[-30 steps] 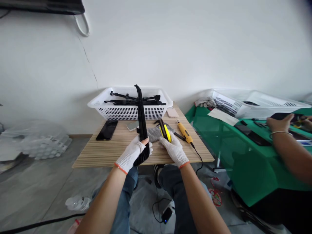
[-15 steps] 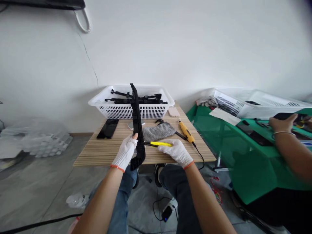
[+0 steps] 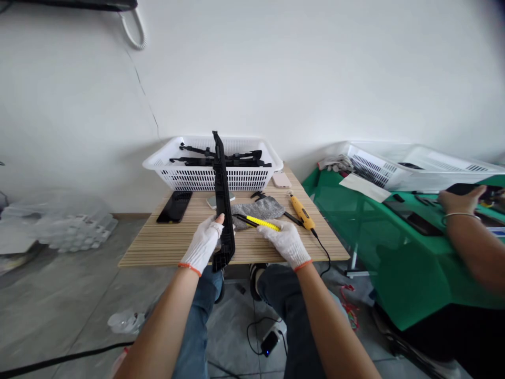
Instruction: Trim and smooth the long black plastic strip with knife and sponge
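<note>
My left hand point(image 3: 204, 243), in a white knit glove, grips the lower part of a long black plastic strip point(image 3: 221, 189) held upright over the wooden table point(image 3: 165, 243). My right hand point(image 3: 284, 241), also gloved, is closed on a yellow-handled cutter point(image 3: 258, 222) whose dark tip points left toward the strip. A grey cloth point(image 3: 258, 208) lies just behind the cutter.
A white basket point(image 3: 213, 176) with several black strips stands at the table's back. A dark phone point(image 3: 174, 206), a pink phone point(image 3: 281, 180) and a corded yellow tool point(image 3: 302, 212) lie on the table. At right, another person's arm point(image 3: 469, 237) reaches over a green table point(image 3: 355, 210).
My right hand picked up the yellow cutter from the cloth and turned it flat, tip toward the strip. My left hand shifted the strip slightly left and more upright.
</note>
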Available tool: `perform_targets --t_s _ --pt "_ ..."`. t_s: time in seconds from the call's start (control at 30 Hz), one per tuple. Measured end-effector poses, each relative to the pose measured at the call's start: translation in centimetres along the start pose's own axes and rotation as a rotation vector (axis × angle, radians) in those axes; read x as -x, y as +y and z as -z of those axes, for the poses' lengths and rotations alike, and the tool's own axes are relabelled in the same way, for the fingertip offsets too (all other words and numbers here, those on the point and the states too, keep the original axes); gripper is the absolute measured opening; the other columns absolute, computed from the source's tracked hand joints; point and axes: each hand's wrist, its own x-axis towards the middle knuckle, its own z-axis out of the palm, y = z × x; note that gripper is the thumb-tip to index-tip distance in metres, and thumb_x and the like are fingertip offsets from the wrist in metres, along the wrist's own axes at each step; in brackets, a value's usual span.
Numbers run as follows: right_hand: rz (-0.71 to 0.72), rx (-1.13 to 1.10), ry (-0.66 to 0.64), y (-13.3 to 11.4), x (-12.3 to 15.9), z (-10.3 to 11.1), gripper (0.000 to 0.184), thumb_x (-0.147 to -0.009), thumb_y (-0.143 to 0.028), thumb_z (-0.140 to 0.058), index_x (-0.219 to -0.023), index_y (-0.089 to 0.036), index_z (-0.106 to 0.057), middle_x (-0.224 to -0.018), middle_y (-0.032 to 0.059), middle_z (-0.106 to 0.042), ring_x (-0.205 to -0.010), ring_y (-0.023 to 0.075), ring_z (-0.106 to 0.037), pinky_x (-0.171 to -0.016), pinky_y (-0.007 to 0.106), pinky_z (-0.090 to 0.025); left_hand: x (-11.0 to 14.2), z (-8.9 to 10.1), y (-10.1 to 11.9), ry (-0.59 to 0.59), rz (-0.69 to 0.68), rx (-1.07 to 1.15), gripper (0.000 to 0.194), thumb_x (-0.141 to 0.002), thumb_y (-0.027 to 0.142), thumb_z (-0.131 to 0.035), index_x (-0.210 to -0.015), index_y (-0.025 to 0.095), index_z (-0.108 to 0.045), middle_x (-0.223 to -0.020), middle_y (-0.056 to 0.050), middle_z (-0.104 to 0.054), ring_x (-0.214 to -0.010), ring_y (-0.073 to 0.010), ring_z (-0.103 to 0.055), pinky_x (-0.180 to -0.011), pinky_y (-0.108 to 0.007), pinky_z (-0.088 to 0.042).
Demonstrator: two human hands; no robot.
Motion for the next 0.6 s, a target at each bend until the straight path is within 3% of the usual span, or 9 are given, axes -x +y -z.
perform_targets --t_s 0.1,0.33,0.6 --pt "-0.007 0.029 -0.049 0.0 -0.1 0.0 0.042 -0.066 -0.047 -0.075 -0.091 -0.014 -0.079 -0.068 0.0019 -0.068 -0.061 0.0140 -0.057 -0.058 0.025 -0.045 0.0 0.0 -0.1 -0.004 0.003 -0.014 0.060 -0.058 0.071 -0.075 -0.082 0.017 -0.072 -0.066 -0.005 -0.071 -0.067 -0.0229 -0.068 -0.062 -0.030 -0.051" --pt "-0.010 0.048 0.001 0.2 -0.3 0.0 0.043 -0.068 -0.050 -0.073 -0.090 -0.014 -0.078 -0.061 -0.0003 -0.062 -0.055 0.0117 -0.050 -0.051 0.023 -0.038 0.2 -0.1 0.2 0.015 -0.012 -0.026 0.057 -0.057 0.069 -0.077 -0.080 0.017 -0.072 -0.066 -0.006 -0.071 -0.066 -0.0227 -0.067 -0.063 -0.030 -0.051" --pt "-0.014 -0.031 0.049 -0.8 0.0 -0.4 0.046 -0.066 -0.050 -0.073 -0.093 -0.013 -0.079 -0.061 0.0001 -0.062 -0.056 0.0128 -0.050 -0.054 0.025 -0.041 0.4 -0.4 0.4 -0.018 0.028 -0.016 0.061 -0.058 0.070 -0.075 -0.083 0.015 -0.071 -0.066 -0.007 -0.072 -0.064 -0.0225 -0.068 -0.059 -0.029 -0.050"
